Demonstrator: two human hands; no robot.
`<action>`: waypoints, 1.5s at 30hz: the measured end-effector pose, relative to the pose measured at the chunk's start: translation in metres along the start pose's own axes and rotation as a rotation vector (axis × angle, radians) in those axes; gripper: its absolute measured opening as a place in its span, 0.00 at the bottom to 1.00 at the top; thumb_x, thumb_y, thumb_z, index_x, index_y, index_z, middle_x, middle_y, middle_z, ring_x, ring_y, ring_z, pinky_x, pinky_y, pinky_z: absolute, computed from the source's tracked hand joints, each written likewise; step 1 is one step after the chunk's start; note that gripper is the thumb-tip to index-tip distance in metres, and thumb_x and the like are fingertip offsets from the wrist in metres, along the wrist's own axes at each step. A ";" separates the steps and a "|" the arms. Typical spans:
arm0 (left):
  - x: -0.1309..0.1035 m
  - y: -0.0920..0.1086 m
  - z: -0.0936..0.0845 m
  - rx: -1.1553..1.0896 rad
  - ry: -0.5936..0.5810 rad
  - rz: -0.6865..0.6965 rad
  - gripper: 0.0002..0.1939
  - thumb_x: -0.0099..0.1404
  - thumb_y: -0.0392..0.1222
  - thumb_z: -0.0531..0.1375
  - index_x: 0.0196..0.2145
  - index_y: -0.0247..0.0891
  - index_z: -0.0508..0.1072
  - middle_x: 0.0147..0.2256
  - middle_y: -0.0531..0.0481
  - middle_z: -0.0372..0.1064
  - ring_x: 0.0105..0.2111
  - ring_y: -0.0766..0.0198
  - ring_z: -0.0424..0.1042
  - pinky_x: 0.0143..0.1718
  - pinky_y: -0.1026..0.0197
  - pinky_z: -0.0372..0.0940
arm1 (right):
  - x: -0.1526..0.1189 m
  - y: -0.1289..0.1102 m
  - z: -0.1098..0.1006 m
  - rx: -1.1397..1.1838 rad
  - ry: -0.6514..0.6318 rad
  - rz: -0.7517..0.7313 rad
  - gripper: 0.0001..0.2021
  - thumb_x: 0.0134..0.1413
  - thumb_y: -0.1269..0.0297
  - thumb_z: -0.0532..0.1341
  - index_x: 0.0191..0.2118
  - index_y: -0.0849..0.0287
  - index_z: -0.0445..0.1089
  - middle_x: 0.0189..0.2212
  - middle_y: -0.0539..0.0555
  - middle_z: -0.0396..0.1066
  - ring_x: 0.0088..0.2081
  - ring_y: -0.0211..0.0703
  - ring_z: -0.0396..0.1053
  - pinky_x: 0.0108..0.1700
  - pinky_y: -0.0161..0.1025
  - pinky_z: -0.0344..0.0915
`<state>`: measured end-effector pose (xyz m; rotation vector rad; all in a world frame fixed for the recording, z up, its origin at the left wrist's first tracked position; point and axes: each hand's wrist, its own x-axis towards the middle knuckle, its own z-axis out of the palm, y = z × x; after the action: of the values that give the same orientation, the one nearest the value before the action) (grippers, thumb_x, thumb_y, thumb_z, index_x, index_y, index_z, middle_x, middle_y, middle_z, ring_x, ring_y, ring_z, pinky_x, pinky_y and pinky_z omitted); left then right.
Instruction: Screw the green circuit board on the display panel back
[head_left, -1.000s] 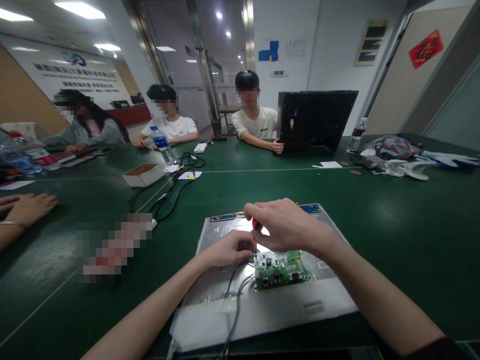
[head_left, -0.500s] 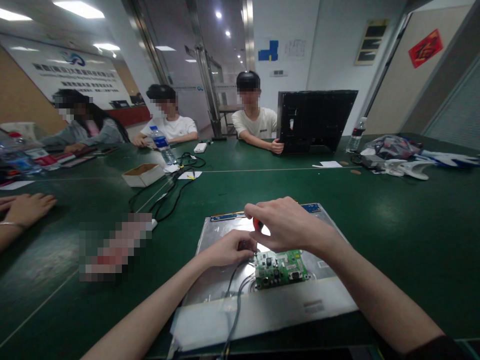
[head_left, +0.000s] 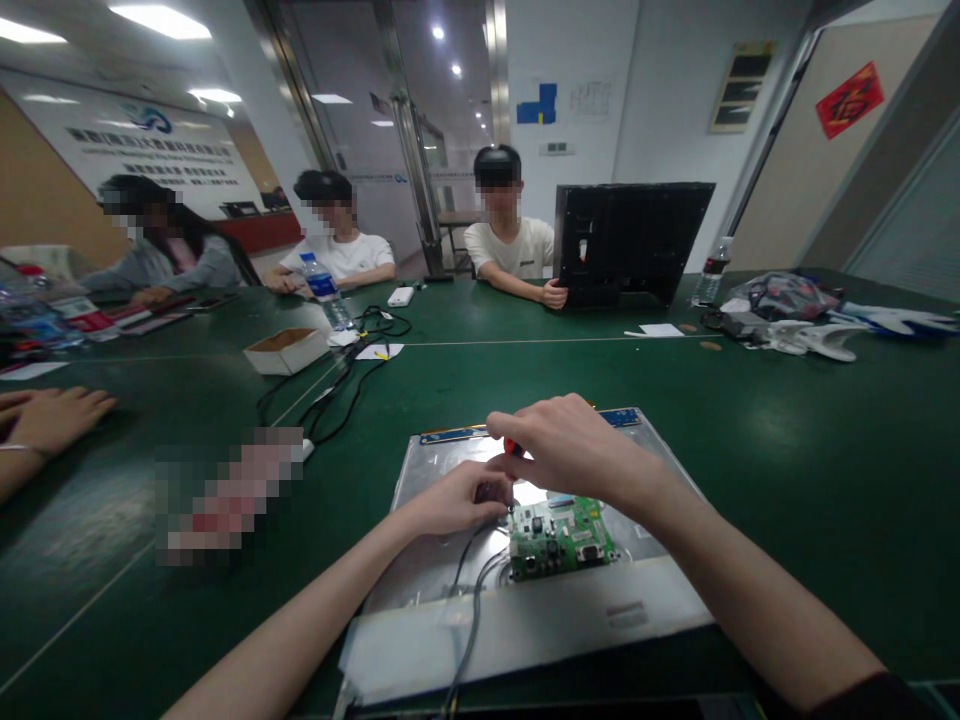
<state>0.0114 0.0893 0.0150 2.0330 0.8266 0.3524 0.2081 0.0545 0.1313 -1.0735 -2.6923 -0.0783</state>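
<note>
Screwdriver [head_left: 512, 447], to judge by its red handle and thin shaft, is gripped near-upright in the fingers of the right hand [head_left: 566, 445], over the far left corner of the green circuit board [head_left: 555, 540]; that upright hold probably lets its tip bear straight down, though the tip itself is too small to make out. The left hand [head_left: 454, 497] has its fingers curled in close beside the shaft at that same corner, likely to guide the tip or steady the board; whether they pinch anything is hidden. The board lies flat on the silvery back of a display panel [head_left: 431, 465], which rests on the green table [head_left: 787, 500] directly before the person, within easy reach of both hands. Dark cables [head_left: 474, 620] run from near the board's left side over a pale strip [head_left: 540, 635] towards the near edge, out of the tool's way. The left forearm slants in from the lower left, palm low over the panel; the right comes from the lower right, wrist raised and bent, knuckles up, arching above the board.
</note>
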 end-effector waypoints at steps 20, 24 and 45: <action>0.000 0.003 0.001 -0.005 0.014 0.056 0.02 0.57 0.35 0.60 0.29 0.34 0.70 0.26 0.53 0.67 0.25 0.65 0.65 0.27 0.65 0.60 | -0.003 -0.001 -0.005 0.056 -0.006 -0.047 0.08 0.55 0.63 0.56 0.41 0.59 0.63 0.34 0.52 0.72 0.27 0.36 0.61 0.24 0.36 0.43; 0.000 0.003 0.002 -0.024 0.005 0.044 0.02 0.58 0.35 0.60 0.31 0.34 0.70 0.26 0.53 0.67 0.25 0.66 0.65 0.27 0.65 0.60 | 0.000 0.000 -0.002 -0.018 -0.008 -0.013 0.08 0.59 0.60 0.56 0.40 0.58 0.64 0.32 0.52 0.72 0.26 0.36 0.62 0.24 0.36 0.41; 0.000 0.001 0.001 -0.025 -0.002 0.066 0.02 0.60 0.35 0.59 0.33 0.35 0.70 0.29 0.52 0.70 0.29 0.63 0.68 0.33 0.63 0.64 | -0.001 0.002 -0.003 0.065 -0.013 -0.063 0.10 0.57 0.61 0.57 0.42 0.59 0.63 0.34 0.52 0.72 0.28 0.37 0.63 0.25 0.35 0.44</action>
<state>0.0126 0.0884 0.0147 2.0407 0.7511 0.3960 0.2107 0.0549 0.1340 -0.9739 -2.7200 0.0047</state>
